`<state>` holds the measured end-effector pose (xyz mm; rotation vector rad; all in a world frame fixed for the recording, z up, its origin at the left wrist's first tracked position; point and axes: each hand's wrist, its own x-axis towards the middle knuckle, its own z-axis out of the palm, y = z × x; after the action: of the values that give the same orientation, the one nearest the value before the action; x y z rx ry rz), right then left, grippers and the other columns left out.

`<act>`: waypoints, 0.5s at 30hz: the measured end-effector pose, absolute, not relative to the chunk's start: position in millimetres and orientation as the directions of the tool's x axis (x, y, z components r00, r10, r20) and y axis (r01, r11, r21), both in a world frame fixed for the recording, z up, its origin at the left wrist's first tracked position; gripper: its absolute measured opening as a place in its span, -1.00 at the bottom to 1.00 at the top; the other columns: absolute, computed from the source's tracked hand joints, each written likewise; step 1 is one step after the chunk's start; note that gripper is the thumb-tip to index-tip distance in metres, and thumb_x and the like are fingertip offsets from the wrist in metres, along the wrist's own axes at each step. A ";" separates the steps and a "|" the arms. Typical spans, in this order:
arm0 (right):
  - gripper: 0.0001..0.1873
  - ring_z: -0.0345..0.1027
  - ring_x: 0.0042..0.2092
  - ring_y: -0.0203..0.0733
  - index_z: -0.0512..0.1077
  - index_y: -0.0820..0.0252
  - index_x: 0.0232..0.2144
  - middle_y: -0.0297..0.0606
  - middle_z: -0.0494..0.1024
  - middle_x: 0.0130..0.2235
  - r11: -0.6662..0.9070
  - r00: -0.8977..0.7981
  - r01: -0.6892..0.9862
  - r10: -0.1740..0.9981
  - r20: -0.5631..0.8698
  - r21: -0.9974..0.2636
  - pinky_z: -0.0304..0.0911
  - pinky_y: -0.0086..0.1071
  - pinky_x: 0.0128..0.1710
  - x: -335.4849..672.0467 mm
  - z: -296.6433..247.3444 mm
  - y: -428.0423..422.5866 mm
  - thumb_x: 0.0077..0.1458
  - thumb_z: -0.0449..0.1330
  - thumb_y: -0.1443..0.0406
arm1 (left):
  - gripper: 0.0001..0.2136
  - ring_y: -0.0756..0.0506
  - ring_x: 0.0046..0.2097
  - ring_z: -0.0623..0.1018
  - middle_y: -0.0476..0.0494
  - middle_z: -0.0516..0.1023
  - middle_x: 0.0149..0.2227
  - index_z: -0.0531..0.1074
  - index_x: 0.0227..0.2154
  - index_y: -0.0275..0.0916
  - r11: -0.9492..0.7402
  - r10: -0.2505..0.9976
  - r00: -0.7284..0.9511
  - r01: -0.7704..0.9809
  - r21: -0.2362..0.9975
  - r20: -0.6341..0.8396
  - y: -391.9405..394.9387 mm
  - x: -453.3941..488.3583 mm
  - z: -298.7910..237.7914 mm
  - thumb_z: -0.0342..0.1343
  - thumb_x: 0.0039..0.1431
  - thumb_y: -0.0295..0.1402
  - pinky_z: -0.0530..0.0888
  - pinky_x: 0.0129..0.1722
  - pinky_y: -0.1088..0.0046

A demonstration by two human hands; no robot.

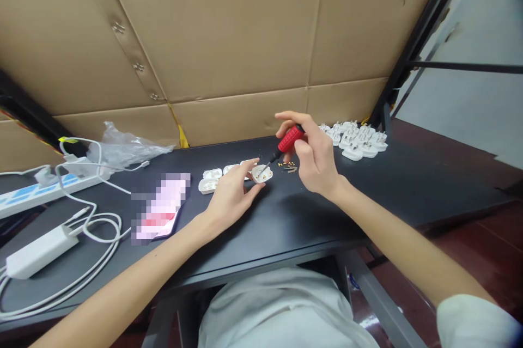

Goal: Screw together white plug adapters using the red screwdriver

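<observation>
My left hand (232, 191) grips a small white plug housing (261, 175) between thumb and fingers, just above the black table. Its open side faces up, and small brass-coloured parts show inside. In my right hand (316, 157) is a screwdriver (289, 140) with a red and black handle, held at a slant. The screwdriver's tip reaches down into the housing. Several more open white plug housings (208, 185) stand in a row beside my left hand, partly hidden by it. Small brass screws and pins (289, 166) lie just right of the housing.
Finished-looking white plugs (359, 141) with metal prongs are grouped at the back right. On the left lie a phone (163, 206), a white power adapter (41, 252) with coiled cable, a power strip (41, 191) and a clear plastic bag (122, 146). Cardboard (245, 26) walls the back.
</observation>
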<state>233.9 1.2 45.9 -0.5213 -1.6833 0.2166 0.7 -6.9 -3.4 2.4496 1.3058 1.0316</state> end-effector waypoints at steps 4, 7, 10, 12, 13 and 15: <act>-0.60 0.54 -0.36 -0.22 0.39 -0.09 0.31 -0.25 0.64 -0.10 0.854 -0.050 0.268 0.475 0.879 -0.446 0.60 -0.27 -0.36 232.6 46.7 3.1 0.55 0.07 0.05 | -0.52 -0.24 -0.07 0.70 -0.18 0.69 0.01 0.38 0.35 -0.10 -0.612 0.765 0.388 0.685 0.395 0.513 -10.8 3.2 -1.6 0.24 0.44 -0.29 0.66 -0.03 0.15; -0.61 0.61 -0.29 -0.19 0.34 -0.13 0.27 -0.30 0.62 -0.13 0.852 -0.007 0.260 0.472 0.882 -0.454 0.58 -0.31 -0.39 229.0 45.1 6.0 0.49 0.22 0.05 | -0.52 -0.28 0.05 0.70 -0.21 0.69 0.08 0.34 0.35 -0.09 -0.625 0.753 0.405 0.687 0.371 0.518 -13.9 5.2 -0.3 0.24 0.44 -0.30 0.65 0.02 0.13; -0.61 0.58 -0.32 -0.26 0.35 -0.12 0.14 -0.38 0.57 -0.17 0.868 0.044 0.268 0.421 0.906 -0.417 0.53 -0.37 -0.41 227.2 42.4 9.4 0.40 0.36 0.04 | -0.54 -0.28 0.08 0.70 -0.22 0.68 0.11 0.32 0.32 -0.10 -0.628 0.749 0.398 0.682 0.375 0.530 -15.4 6.5 -0.1 0.24 0.44 -0.30 0.64 0.04 0.14; -0.57 0.55 -0.33 -0.27 0.36 -0.09 0.09 -0.39 0.56 -0.17 0.874 0.065 0.292 0.388 0.919 -0.389 0.51 -0.39 -0.43 227.5 41.3 11.1 0.35 0.42 -0.01 | -0.55 -0.26 0.07 0.71 -0.21 0.67 0.13 0.31 0.30 -0.11 -0.629 0.746 0.388 0.677 0.382 0.542 -15.4 7.0 -0.8 0.25 0.43 -0.30 0.64 0.02 0.15; -0.56 0.54 -0.33 -0.27 0.37 -0.09 0.08 -0.39 0.57 -0.17 0.877 0.064 0.307 0.369 0.927 -0.370 0.51 -0.39 -0.44 227.9 41.1 11.5 0.34 0.42 -0.03 | -0.55 -0.26 0.06 0.71 -0.21 0.67 0.14 0.31 0.29 -0.10 -0.631 0.743 0.384 0.676 0.382 0.548 -15.2 7.2 -1.3 0.26 0.42 -0.31 0.64 -0.01 0.17; -0.59 0.55 -0.34 -0.27 0.40 -0.08 0.12 -0.36 0.59 -0.16 0.885 0.045 0.332 0.331 0.943 -0.327 0.51 -0.39 -0.45 229.0 41.3 11.5 0.40 0.35 -0.06 | -0.56 -0.25 0.05 0.71 -0.22 0.66 0.15 0.30 0.27 -0.10 -0.634 0.737 0.382 0.677 0.373 0.558 -14.8 7.5 -2.2 0.27 0.41 -0.31 0.64 -0.05 0.19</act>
<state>229.0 11.5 41.3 -0.5377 -1.5504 -0.0005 7.5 -14.8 -2.2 2.5413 1.3031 1.0935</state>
